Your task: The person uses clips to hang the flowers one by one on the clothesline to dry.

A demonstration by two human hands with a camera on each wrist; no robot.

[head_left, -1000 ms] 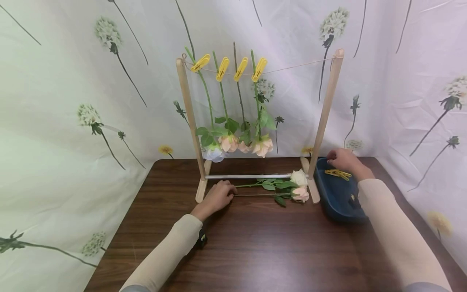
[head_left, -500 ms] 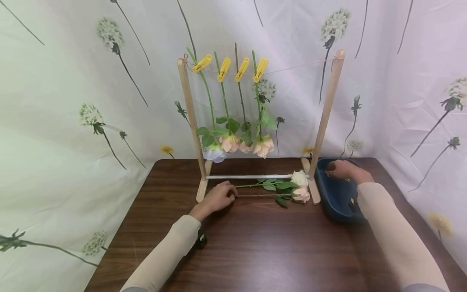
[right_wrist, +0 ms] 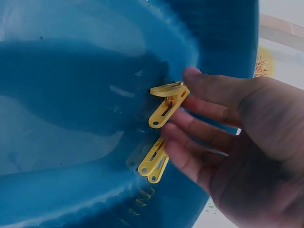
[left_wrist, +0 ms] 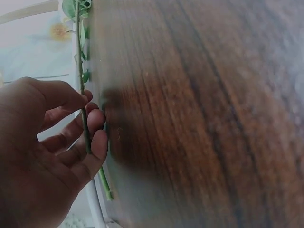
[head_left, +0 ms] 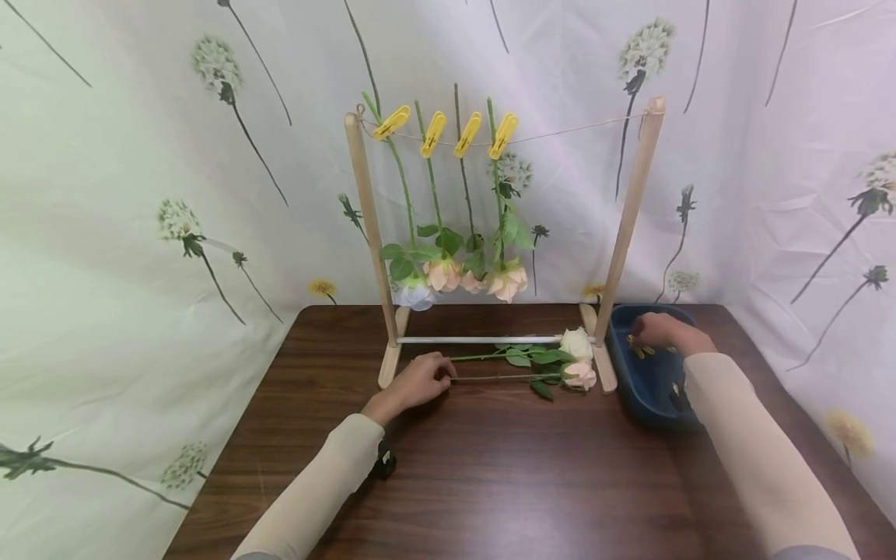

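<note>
My left hand (head_left: 418,379) pinches the thin stem (left_wrist: 80,52) of a pale pink rose (head_left: 579,375) lying on the table; in the left wrist view the stem runs between thumb and curled fingers, its cut end poking out below. Beside it lies a white rose (head_left: 576,344), its stem roughly parallel. Over at the right, my right hand (head_left: 661,330) reaches into a blue basin (head_left: 625,385). Its thumb and fingers hold one yellow clothespin (right_wrist: 156,116) by one end. Another yellow clothespin (right_wrist: 151,160) lies right by the lower fingertips.
A wooden frame (head_left: 631,210) stands at the back, with a string (head_left: 567,132) between its posts. Several roses hang from it head down by yellow clothespins (head_left: 503,137). A white rod (head_left: 476,340) joins the frame's feet. Flower-printed cloth (head_left: 273,78) surrounds the table (head_left: 532,482).
My right hand has lowered slightly within the basin and now has a clothespin between its fingers. The left hand has stayed at the stem.
</note>
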